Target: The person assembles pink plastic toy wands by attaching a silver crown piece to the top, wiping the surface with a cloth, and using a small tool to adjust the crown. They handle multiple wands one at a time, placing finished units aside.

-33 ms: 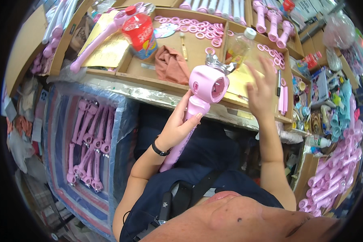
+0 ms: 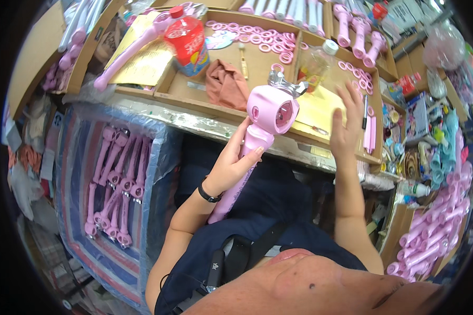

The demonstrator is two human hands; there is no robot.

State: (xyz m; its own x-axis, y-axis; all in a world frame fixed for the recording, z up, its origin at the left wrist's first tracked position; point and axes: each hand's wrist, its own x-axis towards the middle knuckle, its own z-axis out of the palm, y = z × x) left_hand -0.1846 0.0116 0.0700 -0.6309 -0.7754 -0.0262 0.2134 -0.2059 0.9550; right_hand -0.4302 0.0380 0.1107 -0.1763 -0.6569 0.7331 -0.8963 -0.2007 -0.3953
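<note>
Though tilted, wand (image 2: pixel 258 137) within left fingers (image 2: pixel 238 138).

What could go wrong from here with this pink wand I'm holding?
The pink wand could slip or twist, since only your left grip holds it, just below the bulky head. The silvery crown-shaped piece on top might catch on or knock the clear bottle with the white cap, which looks close to it in this view. Your open right grip, raised near that bottle, might also bump it.
</note>
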